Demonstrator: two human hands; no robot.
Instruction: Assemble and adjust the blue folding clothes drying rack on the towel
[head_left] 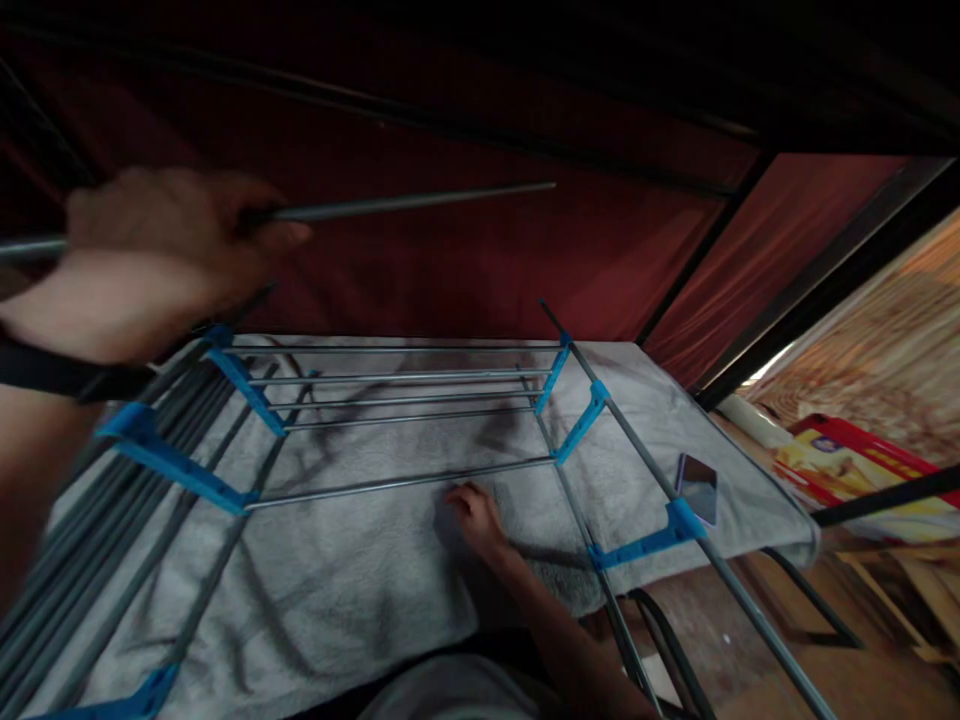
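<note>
My left hand (169, 240), blurred and with a dark band at its wrist, is closed around a thin grey metal tube (420, 198), raised above the left end of a rack. This rack is made of grey metal tubes (405, 482) joined by blue plastic brackets (180, 465). Several crossbars span between its left and right brackets. My right hand (476, 515) is low over the grey blanket (337, 570), just in front of the nearest crossbar. Its fingers are curled, and nothing shows in them.
Several loose grey tubes (97, 540) lie side by side on the left. A phone (697, 485) lies on the blanket beyond the right-hand tube. Behind the rack stands a dark red panel (465, 260). A red and yellow box (855, 465) is at the far right.
</note>
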